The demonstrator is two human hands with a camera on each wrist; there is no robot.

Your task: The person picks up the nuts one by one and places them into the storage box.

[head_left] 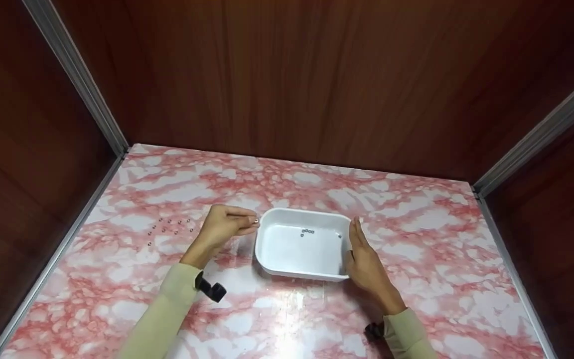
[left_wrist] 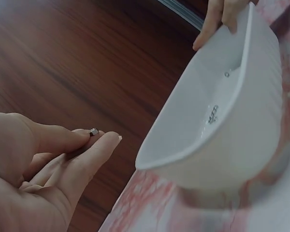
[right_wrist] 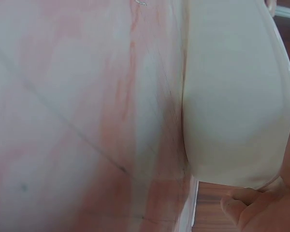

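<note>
A small metal nut (left_wrist: 94,131) is pinched between the thumb and fingertips of my left hand (head_left: 218,228), just outside the left rim of a white plastic tub (head_left: 292,257). At the tub's opposite end my right hand (head_left: 368,264) grips the wall, thumb on the inner side and fingers along the outside. Inside the tub several nuts (head_left: 307,231) lie in a cluster toward the far side, and a single nut (head_left: 340,236) sits apart near the right wall. In the right wrist view the tub's outer wall (right_wrist: 237,96) hides most of that hand.
Several loose nuts (head_left: 164,230) are scattered over the red-and-white marbled table (head_left: 441,279), left of my left hand. Dark wooden panels (head_left: 287,85) with metal edge strips enclose the table at the back and both sides.
</note>
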